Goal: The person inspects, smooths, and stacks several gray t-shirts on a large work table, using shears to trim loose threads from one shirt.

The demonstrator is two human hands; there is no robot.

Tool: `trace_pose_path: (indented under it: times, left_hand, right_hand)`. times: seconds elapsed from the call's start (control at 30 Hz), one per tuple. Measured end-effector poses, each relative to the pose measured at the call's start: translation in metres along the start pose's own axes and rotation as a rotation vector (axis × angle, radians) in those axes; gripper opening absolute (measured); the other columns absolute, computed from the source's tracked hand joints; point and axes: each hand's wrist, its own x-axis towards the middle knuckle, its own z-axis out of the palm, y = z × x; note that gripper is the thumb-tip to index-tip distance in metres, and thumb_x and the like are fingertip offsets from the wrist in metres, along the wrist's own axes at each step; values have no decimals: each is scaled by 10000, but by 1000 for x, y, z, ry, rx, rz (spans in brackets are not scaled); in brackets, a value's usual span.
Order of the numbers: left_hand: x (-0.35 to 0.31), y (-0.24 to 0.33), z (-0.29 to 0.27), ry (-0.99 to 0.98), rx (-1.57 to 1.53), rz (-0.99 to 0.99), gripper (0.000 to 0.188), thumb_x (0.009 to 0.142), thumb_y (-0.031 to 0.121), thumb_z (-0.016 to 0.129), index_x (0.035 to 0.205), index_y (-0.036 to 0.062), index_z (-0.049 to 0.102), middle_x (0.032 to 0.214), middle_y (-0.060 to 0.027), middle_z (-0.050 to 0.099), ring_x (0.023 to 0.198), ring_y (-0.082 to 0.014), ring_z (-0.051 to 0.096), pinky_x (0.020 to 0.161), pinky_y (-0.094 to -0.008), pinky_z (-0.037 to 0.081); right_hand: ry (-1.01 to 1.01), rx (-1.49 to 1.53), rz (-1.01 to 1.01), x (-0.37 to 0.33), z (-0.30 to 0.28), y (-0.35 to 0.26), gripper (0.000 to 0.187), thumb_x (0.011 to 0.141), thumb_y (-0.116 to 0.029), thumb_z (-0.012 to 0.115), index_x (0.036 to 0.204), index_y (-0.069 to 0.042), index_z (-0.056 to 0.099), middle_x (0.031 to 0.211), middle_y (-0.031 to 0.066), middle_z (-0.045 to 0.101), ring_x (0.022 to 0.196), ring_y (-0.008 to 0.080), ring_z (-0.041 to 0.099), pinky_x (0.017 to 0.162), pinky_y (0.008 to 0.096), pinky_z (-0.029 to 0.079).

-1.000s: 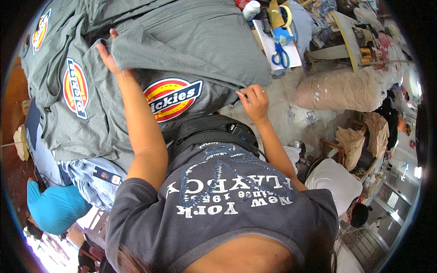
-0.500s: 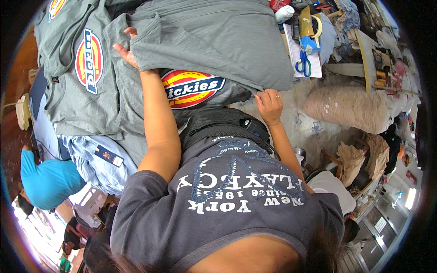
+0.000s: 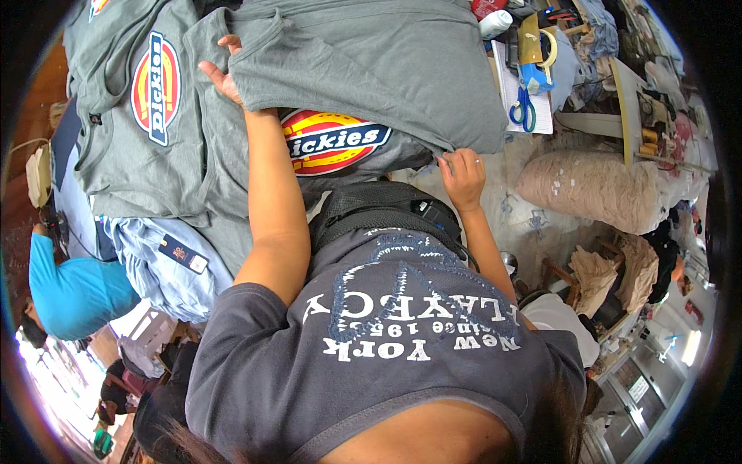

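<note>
Left edge: a blue shirt (image 3: pixel 73 290) (someone else's, nearby) and a pale blue garment (image 3: pixel 158 267) with one dark tag (image 3: pixel 183 254).
Stack: grey tees (image 3: pixel 124 166) lie spread on the table; two printed logos show, one (image 3: pixel 156 87) upright at left, one (image 3: pixel 334 141) half covered in the middle.
Top tee (image 3: pixel 371 66): folded over, plain side up, across the upper middle, covering part of the middle logo.
Left hand (image 3: pixel 222 76): palm open, fingers tucked under the fold's left edge, lifting it; not clenched.
Right hand (image 3: pixel 462 172): pinches the fold's lower right corner between fingertips.
Doing it well: likely best to keep both edges taut and level, so the fold lands square without creases.
Right side: one pair of blue-handled scissors (image 3: pixel 524 108) on a white sheet (image 3: pixel 514 89), one tape roll (image 3: pixel 547 48), one beige bundle (image 3: pixel 595 189).
Count: two hands, two logos, at least three tees.
</note>
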Motion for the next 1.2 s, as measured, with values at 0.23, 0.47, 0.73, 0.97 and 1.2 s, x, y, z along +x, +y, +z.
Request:
trace_pose_path:
  times: [0.23, 0.47, 0.73, 0.97, 1.2]
  left_hand:
    - [0, -5, 3, 57, 70, 74, 515, 747, 597, 485, 994, 145, 459, 899, -158, 580, 868, -280, 559, 671, -425, 495]
    - [4, 1, 0, 69, 77, 6, 516, 787, 526, 482, 1110, 127, 434, 1008, -162, 556, 937, -272, 538, 792, -420, 449]
    - [32, -23, 82, 486, 1883, -192, 509, 774, 354, 584, 1178, 73, 452, 1107, -138, 527, 1023, -236, 495, 870, -341, 372]
    - [-63, 61, 99, 1092, 2446, -320, 549, 729, 321, 636, 1138, -1, 462, 1081, -220, 523, 1018, -318, 504, 850, -351, 390]
    - [-154, 16, 147, 1057, 2596, -463, 509, 720, 322, 639, 1052, -35, 495, 949, -244, 563, 898, -349, 536, 769, -366, 414]
  right_hand:
    - [-6, -1, 15, 0, -2, -1, 170, 635, -114, 672, 725, -79, 531, 725, 50, 477, 682, 221, 499, 617, 327, 387]
    - [105, 228, 178, 9, -6, -2, 156, 677, -103, 666, 708, -72, 516, 702, 46, 476, 651, 185, 478, 592, 290, 372]
    - [-44, 818, 837, 39, -38, 44, 179, 745, -115, 633, 840, -48, 498, 744, 0, 449, 659, 81, 406, 579, 220, 349]
    - [-218, 120, 275, 83, -25, -1, 488, 701, -246, 669, 1102, -57, 466, 978, 154, 490, 913, 327, 493, 738, 395, 426]
    - [-685, 685, 557, 103, -29, 17, 377, 714, -244, 667, 993, -30, 531, 862, 85, 601, 772, 213, 568, 704, 302, 432]
